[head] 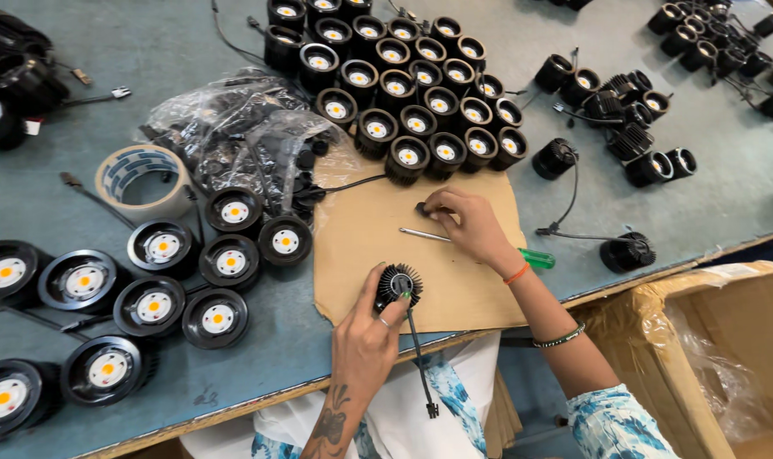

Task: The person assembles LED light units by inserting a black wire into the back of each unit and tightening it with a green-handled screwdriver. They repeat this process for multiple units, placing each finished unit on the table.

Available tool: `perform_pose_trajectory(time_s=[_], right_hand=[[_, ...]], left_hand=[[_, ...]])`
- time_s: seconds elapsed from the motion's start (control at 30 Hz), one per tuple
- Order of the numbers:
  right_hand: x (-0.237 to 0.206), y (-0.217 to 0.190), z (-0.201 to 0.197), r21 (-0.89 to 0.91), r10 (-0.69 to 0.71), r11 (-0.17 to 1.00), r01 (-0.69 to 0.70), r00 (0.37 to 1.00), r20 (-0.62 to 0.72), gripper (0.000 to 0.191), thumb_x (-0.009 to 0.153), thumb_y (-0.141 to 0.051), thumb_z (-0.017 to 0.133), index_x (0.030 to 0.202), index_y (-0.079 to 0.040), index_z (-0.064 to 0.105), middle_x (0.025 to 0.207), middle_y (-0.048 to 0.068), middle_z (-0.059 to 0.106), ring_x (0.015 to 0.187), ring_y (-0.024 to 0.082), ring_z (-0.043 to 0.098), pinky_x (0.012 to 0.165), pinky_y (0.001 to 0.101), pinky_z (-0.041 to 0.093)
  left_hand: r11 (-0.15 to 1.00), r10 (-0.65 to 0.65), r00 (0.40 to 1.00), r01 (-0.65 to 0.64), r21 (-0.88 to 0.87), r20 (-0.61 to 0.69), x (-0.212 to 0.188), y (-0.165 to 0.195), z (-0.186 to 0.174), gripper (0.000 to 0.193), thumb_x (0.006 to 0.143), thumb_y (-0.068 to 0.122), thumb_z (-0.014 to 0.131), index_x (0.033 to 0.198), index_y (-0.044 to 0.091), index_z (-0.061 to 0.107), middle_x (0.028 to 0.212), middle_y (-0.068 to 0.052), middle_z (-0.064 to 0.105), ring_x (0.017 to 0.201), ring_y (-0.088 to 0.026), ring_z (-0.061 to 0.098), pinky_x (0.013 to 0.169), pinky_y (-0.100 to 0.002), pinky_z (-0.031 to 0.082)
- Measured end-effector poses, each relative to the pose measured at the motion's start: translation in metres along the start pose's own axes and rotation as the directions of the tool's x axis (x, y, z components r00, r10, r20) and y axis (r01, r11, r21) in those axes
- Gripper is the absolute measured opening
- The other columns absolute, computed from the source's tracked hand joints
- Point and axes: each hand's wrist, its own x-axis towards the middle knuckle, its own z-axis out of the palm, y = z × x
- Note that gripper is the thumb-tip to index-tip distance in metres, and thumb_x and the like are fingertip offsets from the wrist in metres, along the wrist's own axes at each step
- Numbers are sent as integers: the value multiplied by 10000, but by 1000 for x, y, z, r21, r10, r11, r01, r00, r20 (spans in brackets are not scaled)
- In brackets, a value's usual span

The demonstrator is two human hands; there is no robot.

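Black finned heat sink (pixel 398 284), rigid and probably light, sits at the cardboard sheet's (pixel 352 255) near edge, left hand (pixel 365 336) clasping its ribbed sides, right hand (pixel 467 223) pinching a small dark part (pixel 423 208).

— What colours am I getting on the bench?

— I see a blue-grey table (pixel 573 204) with a tan cardboard sheet (pixel 454 280) on it. The finned part (pixel 398 283) in my left hand (pixel 365 340) is black, with a black cable (pixel 420 357).

— And the lamps?

— The lamp units (pixel 233 262) are black with white discs and orange-yellow centres.

— Anything brighter?

— The screwdriver (pixel 535 257) has a green handle, my right wrist wears an orange thread (pixel 515 274), the sleeve (pixel 616 421) is white patterned with blue, and the tape roll (pixel 140 180) is beige.
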Motion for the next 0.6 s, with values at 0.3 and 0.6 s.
perform_pose_trajectory(time_s=[0.3,0.6], right_hand=[[2,16,7,78,102,992,-100,994,-33,165,877,-89,752,1032,-33,750,994,107,710,818,251,732,711,330,612],[6,15,8,-66,60,996,-58,998,25,205,840,-80,745,1042,-47,755,1011,110,697,818,308,691,750,394,564]], left_hand=[[999,12,999,-10,44,-32,-3,-1,7,211,819,69,752,1020,131,748,1405,-199,602,1050,-418,711,803,-465,599],[997,-7,999,9,72,-32,-6,-3,12,214,789,66,767,994,118,740,1400,-196,607,1031,-405,716,787,-446,602]])
